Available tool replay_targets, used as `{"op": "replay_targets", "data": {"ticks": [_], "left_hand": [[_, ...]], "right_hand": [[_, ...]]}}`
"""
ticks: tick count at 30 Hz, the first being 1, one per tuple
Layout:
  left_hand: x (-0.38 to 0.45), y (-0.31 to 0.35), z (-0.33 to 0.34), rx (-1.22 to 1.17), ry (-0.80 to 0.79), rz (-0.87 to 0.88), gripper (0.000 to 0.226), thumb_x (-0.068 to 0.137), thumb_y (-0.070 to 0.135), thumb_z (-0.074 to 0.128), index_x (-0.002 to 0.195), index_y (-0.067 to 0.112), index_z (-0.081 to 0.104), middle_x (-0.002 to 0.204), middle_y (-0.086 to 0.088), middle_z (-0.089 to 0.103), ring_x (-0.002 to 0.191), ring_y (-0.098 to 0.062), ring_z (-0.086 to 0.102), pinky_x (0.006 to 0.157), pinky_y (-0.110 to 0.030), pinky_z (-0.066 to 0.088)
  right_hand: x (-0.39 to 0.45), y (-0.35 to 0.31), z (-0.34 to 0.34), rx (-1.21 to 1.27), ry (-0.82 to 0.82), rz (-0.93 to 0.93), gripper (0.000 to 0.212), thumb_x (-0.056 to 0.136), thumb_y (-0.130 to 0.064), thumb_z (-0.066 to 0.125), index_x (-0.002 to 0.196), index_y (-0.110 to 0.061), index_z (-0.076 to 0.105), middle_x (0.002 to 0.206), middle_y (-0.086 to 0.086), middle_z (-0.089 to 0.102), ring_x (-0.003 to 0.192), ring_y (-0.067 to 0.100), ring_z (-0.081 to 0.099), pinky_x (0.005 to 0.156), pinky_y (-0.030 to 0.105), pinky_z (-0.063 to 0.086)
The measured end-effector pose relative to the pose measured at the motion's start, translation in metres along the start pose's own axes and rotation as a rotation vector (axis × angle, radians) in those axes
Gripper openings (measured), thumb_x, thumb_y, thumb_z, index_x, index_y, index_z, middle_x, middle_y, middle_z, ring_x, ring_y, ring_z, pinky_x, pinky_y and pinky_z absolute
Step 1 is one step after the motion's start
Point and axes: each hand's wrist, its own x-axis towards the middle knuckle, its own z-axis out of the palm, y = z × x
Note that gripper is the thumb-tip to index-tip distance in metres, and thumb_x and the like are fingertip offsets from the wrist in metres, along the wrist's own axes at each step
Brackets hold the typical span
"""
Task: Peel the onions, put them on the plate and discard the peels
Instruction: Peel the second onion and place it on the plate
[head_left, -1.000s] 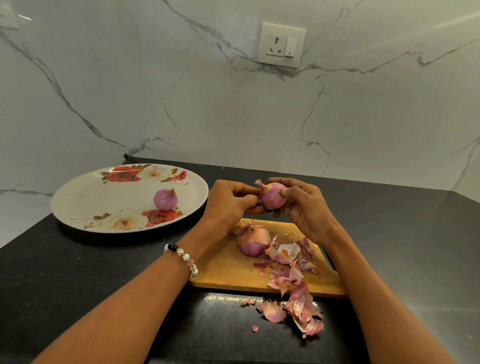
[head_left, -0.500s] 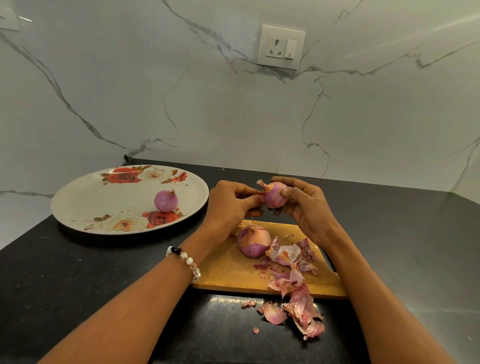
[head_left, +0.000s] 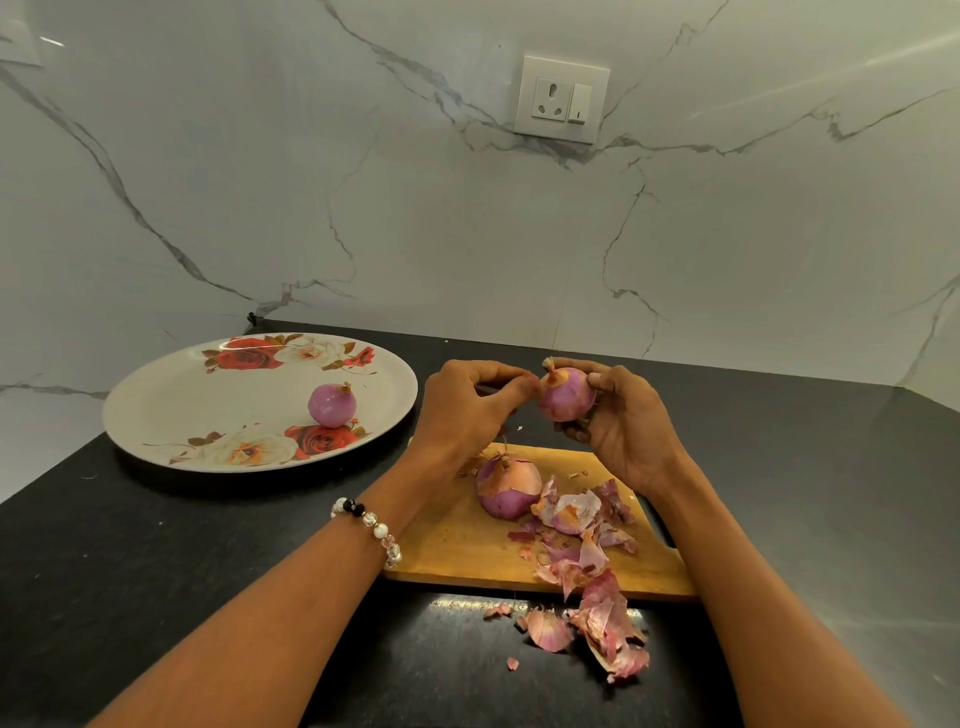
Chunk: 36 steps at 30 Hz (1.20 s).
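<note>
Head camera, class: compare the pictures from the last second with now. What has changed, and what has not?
The left hand has shifted from the onion's side to pinching skin at its top; the right hand still grips it. The plate, its peeled onion, board onion and peels stayed put.

Person is wearing a beaded bracelet (head_left: 370, 526) on left wrist: white, clear and black beads. Both forearms are showing bare, no sleeves, no rings visible.

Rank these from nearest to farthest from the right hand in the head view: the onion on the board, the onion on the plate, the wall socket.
1. Onion on the board, just below the right hand.
2. Onion on the plate, off to the left.
3. Wall socket, high on the back wall.
</note>
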Motion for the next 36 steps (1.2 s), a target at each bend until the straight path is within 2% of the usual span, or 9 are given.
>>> {"op": "replay_targets", "data": {"ticks": [2,6,11,19,26,29,31,33,36], "left_hand": [[-0.002,0.002,0.0,-0.01,-0.048,0.024,0.037,0.075,0.038,0.071,0.105,0.016,0.072,0.084,0.008,0.069,0.074,-0.012,0.07,0.061,-0.024,0.058],[-0.002,0.001,-0.002,0.041,-0.057,0.05,0.025,0.082,0.019,0.073,0.105,0.009,0.072,0.077,0.009,0.067,0.068,-0.007,0.07,0.058,-0.016,0.054],[-0.002,0.001,-0.002,0.017,-0.071,0.032,0.02,0.082,0.012,0.072,0.101,0.006,0.073,0.078,0.003,0.069,0.068,-0.008,0.07,0.061,-0.017,0.056],[-0.005,-0.003,0.003,0.027,0.018,0.073,0.017,0.082,0.011,0.072,0.099,0.008,0.074,0.086,-0.005,0.072,0.073,-0.011,0.07,0.065,-0.023,0.059],[-0.002,-0.006,0.003,0.277,0.09,0.209,0.013,0.087,0.018,0.068,0.094,0.008,0.071,0.077,0.003,0.065,0.064,-0.005,0.061,0.06,-0.01,0.051],[0.0,-0.005,0.002,0.311,0.086,0.198,0.004,0.09,0.017,0.063,0.09,0.013,0.065,0.076,0.007,0.059,0.062,-0.003,0.057,0.057,-0.004,0.046],[0.002,-0.004,-0.001,0.301,0.115,0.166,0.005,0.092,0.018,0.062,0.088,0.018,0.059,0.075,0.01,0.056,0.064,-0.004,0.056,0.055,-0.005,0.046],[0.004,-0.003,-0.003,0.267,0.156,0.127,0.005,0.092,0.019,0.061,0.089,0.019,0.057,0.074,0.013,0.054,0.065,-0.005,0.058,0.054,-0.005,0.046],[0.005,-0.004,-0.004,0.224,0.177,0.088,0.003,0.091,0.017,0.062,0.094,0.018,0.06,0.079,0.008,0.058,0.069,-0.011,0.063,0.056,-0.012,0.053]], "right_hand": [[0.0,0.0,0.001,-0.021,-0.028,0.006,0.035,0.096,-0.015,0.035,0.109,-0.006,0.067,0.106,0.011,0.069,0.089,0.022,0.064,0.06,0.024,0.053],[0.003,0.004,0.0,-0.111,-0.043,0.006,0.046,0.077,-0.025,0.045,0.112,-0.005,0.068,0.11,0.013,0.068,0.086,0.019,0.067,0.063,0.025,0.054],[0.004,0.007,-0.001,-0.135,-0.041,0.001,0.047,0.076,-0.026,0.046,0.111,-0.005,0.068,0.113,0.016,0.067,0.091,0.021,0.065,0.063,0.025,0.054],[0.004,0.009,0.0,-0.139,-0.027,-0.005,0.047,0.077,-0.027,0.046,0.111,-0.005,0.068,0.112,0.016,0.067,0.092,0.022,0.065,0.066,0.026,0.055],[0.005,0.01,0.004,-0.12,-0.003,-0.014,0.045,0.076,-0.024,0.048,0.112,-0.004,0.067,0.117,0.019,0.064,0.097,0.026,0.063,0.069,0.028,0.056],[0.003,0.007,0.003,-0.075,0.007,-0.012,0.04,0.081,-0.025,0.047,0.109,-0.006,0.068,0.115,0.016,0.066,0.097,0.026,0.063,0.065,0.026,0.055],[0.002,0.005,0.001,-0.03,0.018,0.001,0.034,0.091,-0.02,0.04,0.108,-0.006,0.066,0.113,0.017,0.068,0.096,0.027,0.062,0.059,0.023,0.052],[0.001,0.002,-0.003,0.004,0.019,0.019,0.041,0.096,-0.015,0.029,0.114,-0.001,0.063,0.116,0.025,0.066,0.091,0.026,0.063,0.053,0.021,0.048],[0.002,0.002,-0.006,0.036,0.013,0.038,0.049,0.096,-0.015,0.025,0.128,0.006,0.055,0.121,0.029,0.063,0.081,0.02,0.065,0.049,0.02,0.044]]}}
